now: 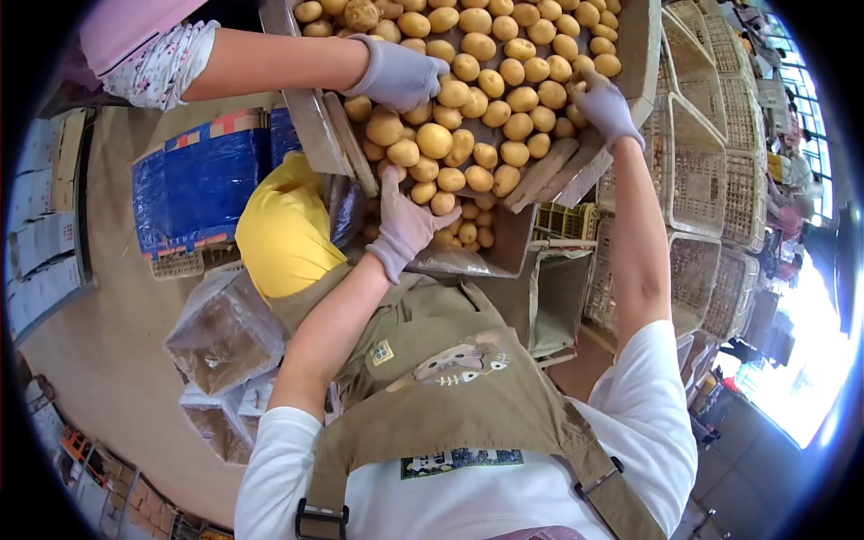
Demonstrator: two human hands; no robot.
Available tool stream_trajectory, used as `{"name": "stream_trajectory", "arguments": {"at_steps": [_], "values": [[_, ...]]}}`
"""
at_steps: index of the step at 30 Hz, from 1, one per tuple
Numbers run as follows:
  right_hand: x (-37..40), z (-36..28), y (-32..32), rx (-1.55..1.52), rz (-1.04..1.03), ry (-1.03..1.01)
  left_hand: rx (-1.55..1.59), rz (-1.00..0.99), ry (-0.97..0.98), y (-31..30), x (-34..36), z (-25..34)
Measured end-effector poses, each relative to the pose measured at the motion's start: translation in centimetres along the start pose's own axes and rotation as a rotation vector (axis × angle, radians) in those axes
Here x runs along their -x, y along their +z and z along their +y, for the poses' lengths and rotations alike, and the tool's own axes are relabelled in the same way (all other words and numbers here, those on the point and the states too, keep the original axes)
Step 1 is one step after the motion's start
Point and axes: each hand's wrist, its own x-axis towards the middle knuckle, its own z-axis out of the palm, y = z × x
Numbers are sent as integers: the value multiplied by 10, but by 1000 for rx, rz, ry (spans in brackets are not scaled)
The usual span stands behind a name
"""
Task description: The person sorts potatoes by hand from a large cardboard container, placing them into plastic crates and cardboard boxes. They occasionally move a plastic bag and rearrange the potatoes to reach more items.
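From my end, I see smooth, roundish potatoes (434, 140) crowding a tray (317, 135) whose angled wooden boards (544, 175) seem set to narrow its mouth above the box (508, 243). My left hand (409, 220) spreads open there, perhaps steadying them; the right hand (607, 106) curls near the tray's edge, its grip unclear.
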Motion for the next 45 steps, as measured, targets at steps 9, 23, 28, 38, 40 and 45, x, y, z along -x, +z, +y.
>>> {"name": "stream_trajectory", "arguments": {"at_steps": [9, 23, 28, 38, 40, 45], "values": [[7, -9, 17, -355, 9, 100, 14, -14, -9, -7, -5, 0], [294, 52, 92, -241, 363, 13, 74, -80, -17, -13, -4, 3], [282, -18, 57, -269, 458, -60, 88, -99, -9, -14, -4, 0], [164, -130, 92, -167, 47, -522, -101, 188, 83, -21, -13, -5], [155, -112, 72, 37, 151, -448, -85, 158, 129, -26, -8, -7], [156, -143, 71, -145, 275, -617, -93, 74, 105, -47, -24, -15]]}}
